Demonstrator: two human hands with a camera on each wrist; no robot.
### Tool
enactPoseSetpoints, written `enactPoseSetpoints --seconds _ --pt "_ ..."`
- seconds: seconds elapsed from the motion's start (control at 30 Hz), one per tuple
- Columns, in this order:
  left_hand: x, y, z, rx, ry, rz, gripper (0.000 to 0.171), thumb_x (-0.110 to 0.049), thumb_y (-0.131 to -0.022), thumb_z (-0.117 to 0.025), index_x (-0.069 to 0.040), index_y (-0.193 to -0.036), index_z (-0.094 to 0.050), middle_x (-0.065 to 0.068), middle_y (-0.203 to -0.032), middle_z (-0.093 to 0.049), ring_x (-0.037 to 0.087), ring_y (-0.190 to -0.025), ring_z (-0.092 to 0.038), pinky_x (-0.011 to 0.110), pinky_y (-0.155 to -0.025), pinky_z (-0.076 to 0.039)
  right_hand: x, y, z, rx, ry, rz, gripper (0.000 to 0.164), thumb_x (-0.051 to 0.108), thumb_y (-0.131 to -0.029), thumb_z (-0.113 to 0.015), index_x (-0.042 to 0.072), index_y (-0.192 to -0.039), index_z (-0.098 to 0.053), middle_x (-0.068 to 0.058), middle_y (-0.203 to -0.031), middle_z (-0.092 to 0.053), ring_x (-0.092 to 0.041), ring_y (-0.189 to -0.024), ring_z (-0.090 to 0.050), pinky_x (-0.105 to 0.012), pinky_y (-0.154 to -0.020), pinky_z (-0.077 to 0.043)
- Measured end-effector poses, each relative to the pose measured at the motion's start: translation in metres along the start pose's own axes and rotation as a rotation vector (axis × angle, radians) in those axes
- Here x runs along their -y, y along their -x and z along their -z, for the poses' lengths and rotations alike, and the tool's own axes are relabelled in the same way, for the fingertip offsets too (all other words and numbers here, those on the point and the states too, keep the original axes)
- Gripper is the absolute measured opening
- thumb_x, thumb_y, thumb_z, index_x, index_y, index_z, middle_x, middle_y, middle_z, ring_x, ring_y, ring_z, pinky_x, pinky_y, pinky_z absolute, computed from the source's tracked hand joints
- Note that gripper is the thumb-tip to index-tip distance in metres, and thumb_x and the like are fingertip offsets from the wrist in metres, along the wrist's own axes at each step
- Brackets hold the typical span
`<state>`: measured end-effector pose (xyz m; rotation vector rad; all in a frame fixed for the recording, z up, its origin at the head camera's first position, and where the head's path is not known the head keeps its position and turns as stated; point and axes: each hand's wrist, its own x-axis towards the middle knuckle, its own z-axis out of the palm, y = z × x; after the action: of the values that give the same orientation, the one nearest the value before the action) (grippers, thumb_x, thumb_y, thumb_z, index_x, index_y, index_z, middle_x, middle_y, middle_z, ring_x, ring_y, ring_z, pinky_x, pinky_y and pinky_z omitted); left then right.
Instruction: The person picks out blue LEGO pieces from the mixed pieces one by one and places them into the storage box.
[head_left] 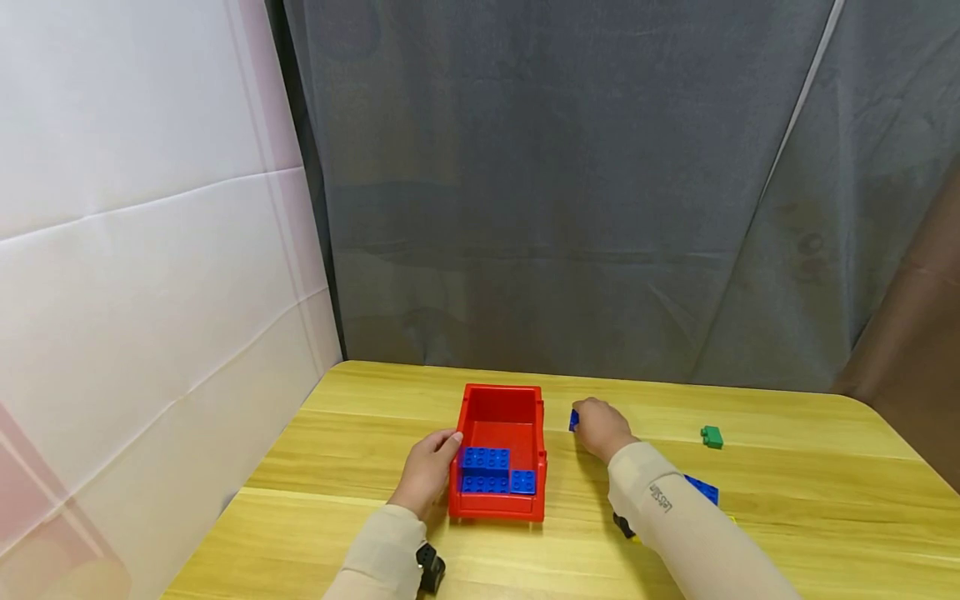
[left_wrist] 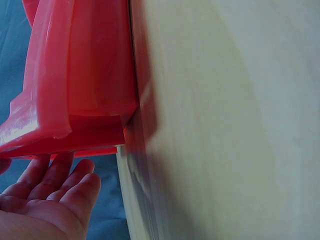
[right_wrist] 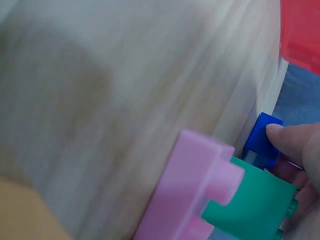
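Note:
A red bin (head_left: 498, 507) stands on the table with several blue bricks (head_left: 486, 471) in its near end. My left hand (head_left: 429, 468) holds the bin's left wall, thumb over the rim. In the left wrist view, the fingers (left_wrist: 75, 181) of that hand lie against the bin's outer side. To the right of the bin, my right hand (head_left: 600, 427) pinches a small blue brick (right_wrist: 262, 135) between thumb and fingers, close over the table. A pink brick (right_wrist: 182, 185) and a green brick (right_wrist: 252, 200) appear near that hand in the right wrist view.
Another green brick (head_left: 712, 437) lies on the table (head_left: 787, 467) to the right. Beyond the right forearm, a larger blue brick (head_left: 703, 490) shows in part. Bits of yellow (head_left: 636, 539) peek out beside the sleeve. A grey curtain (head_left: 525, 208) hangs behind the table, a white one (head_left: 135, 275) at left.

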<state>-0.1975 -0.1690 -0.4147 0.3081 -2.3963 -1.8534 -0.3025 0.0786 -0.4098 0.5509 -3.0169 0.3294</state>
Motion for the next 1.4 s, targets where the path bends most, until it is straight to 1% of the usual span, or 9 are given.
enactPoseSetpoints --seconds 0.1,0.33,0.5,0.73,0.9,1.2,1.4 --pt "-0.001 0.0 0.0 0.0 -0.002 0.003 0.043 -0.026 -0.102 -0.048 0.005 -0.131 -0.055 0.024 -0.13 -0.055 0.041 -0.119 -0.051 0.054 -0.102 -0.042 0.0 0.0 0.0 -0.007 -0.005 -0.002 0.021 0.006 -0.09 -0.065 -0.001 -0.11 -0.066 -0.016 -0.098 -0.065 -0.028 -0.091 -0.065 -0.043 -0.083 -0.055" --pt "-0.001 0.0 0.0 0.0 0.0 0.005 0.042 -0.026 -0.102 -0.047 0.004 -0.131 -0.055 0.024 -0.131 -0.055 0.041 -0.12 -0.05 0.055 -0.102 -0.042 0.002 0.0 0.0 -0.009 -0.036 -0.02 0.029 0.008 -0.09 -0.066 -0.002 -0.118 -0.064 -0.016 -0.104 -0.065 -0.029 -0.096 -0.064 -0.044 -0.088 -0.053" --pt "-0.001 0.001 -0.001 0.004 0.009 -0.003 0.042 -0.026 -0.102 -0.048 0.004 -0.13 -0.055 0.024 -0.13 -0.055 0.041 -0.119 -0.051 0.054 -0.102 -0.042 0.004 0.002 0.001 -0.032 -0.053 -0.015 0.034 0.01 -0.09 -0.067 -0.003 -0.121 -0.062 -0.017 -0.107 -0.065 -0.029 -0.098 -0.064 -0.044 -0.091 -0.052" --pt "0.001 -0.001 -0.001 0.0 0.01 -0.028 0.04 -0.023 -0.102 -0.048 0.006 -0.128 -0.056 0.025 -0.128 -0.057 0.041 -0.117 -0.052 0.055 -0.102 -0.042 0.007 0.009 0.006 -0.061 -0.081 0.002 0.032 0.008 -0.09 -0.067 -0.004 -0.119 -0.063 -0.019 -0.11 -0.065 -0.032 -0.102 -0.063 -0.046 -0.093 -0.051" --pt "0.001 -0.001 -0.001 0.005 0.001 -0.026 0.041 -0.025 -0.102 -0.048 0.005 -0.129 -0.056 0.025 -0.129 -0.056 0.041 -0.118 -0.051 0.055 -0.102 -0.042 0.011 0.012 0.007 -0.063 -0.098 0.0 0.036 0.009 -0.09 -0.067 -0.004 -0.123 -0.061 -0.02 -0.118 -0.063 -0.034 -0.108 -0.061 -0.047 -0.096 -0.049" --pt "0.0 -0.001 0.0 0.015 0.002 -0.008 0.043 -0.027 -0.102 -0.047 0.004 -0.131 -0.054 0.025 -0.131 -0.055 0.042 -0.119 -0.051 0.055 -0.101 -0.043 0.017 0.019 0.012 -0.095 -0.097 0.009 0.037 0.009 -0.09 -0.067 -0.004 -0.124 -0.061 -0.02 -0.122 -0.062 -0.035 -0.113 -0.059 -0.047 -0.096 -0.049" --pt "0.0 -0.001 0.0 0.017 0.003 -0.015 0.042 -0.026 -0.102 -0.047 0.005 -0.131 -0.054 0.025 -0.13 -0.055 0.041 -0.118 -0.051 0.055 -0.101 -0.043 0.021 0.023 0.017 -0.104 -0.108 0.019 0.038 0.01 -0.09 -0.067 -0.004 -0.125 -0.06 -0.02 -0.123 -0.062 -0.036 -0.114 -0.059 -0.047 -0.096 -0.048"
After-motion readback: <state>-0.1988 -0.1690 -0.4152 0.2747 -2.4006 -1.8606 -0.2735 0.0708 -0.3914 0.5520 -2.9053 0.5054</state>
